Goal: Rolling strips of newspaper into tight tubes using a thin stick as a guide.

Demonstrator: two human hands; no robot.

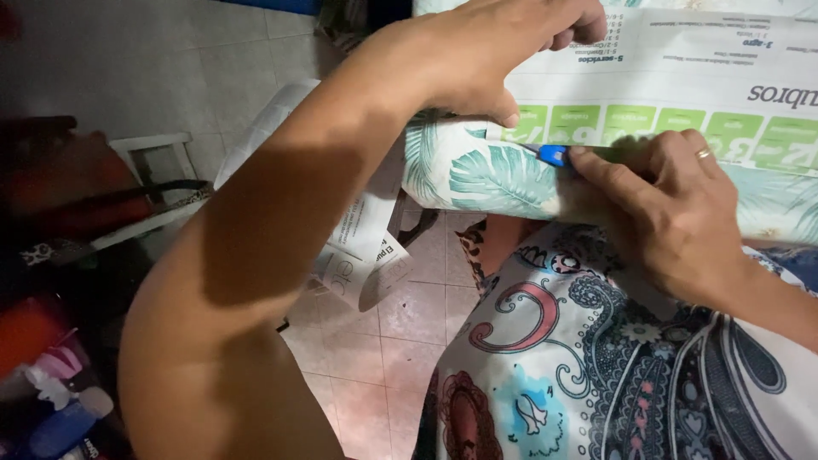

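My left hand (477,60) presses the printed paper sheet (682,77) flat on the leaf-print fabric (477,175); my right hand (673,204), just below the sheet's edge, has fingers (596,166) pinching a blue cutter (554,155).

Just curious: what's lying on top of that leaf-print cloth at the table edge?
A newspaper sheet with green boxes lies on the leaf-print cloth. The left hand presses it; the right hand holds a blue-handled tool, its blade hidden.

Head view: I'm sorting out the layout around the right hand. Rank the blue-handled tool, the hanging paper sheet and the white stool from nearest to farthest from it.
From the right hand:
1. Blue-handled tool: pinched in its fingers, against the leaf-print fabric.
2. Hanging paper sheet: lower left, beyond the knee.
3. White stool: far left, on the floor.
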